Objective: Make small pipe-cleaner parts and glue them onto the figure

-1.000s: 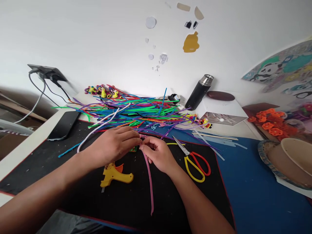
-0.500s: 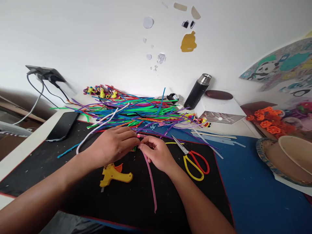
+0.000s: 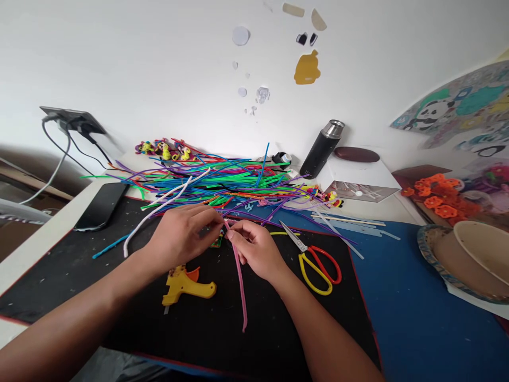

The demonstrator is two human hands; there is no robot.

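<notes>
A pink pipe cleaner (image 3: 240, 286) hangs from between my hands, its lower end bent at the tip over the black mat. My right hand (image 3: 254, 245) pinches it near the top. The fingertips of my left hand (image 3: 186, 233) are closed together at the same upper end, where a short pink piece shows; fingers hide the exact grip. Just below the left fingertips is a small green object (image 3: 217, 241), partly covered. A yellow glue gun (image 3: 189, 286) lies under my left hand. Scissors (image 3: 314, 262) with one red and one yellow handle lie to the right.
Many coloured pipe cleaners (image 3: 222, 180) are heaped behind my hands. A phone (image 3: 101, 207) lies at left. A black thermos (image 3: 322, 148) stands by a white box (image 3: 361, 178). Small yellow figures (image 3: 165, 150) sit along the wall. Bowls (image 3: 481, 254) stand at right.
My left hand has lifted and turned slightly, its fingers now drawn up to a pinch. The lower end of the pink pipe cleaner has swung left and a little up.
</notes>
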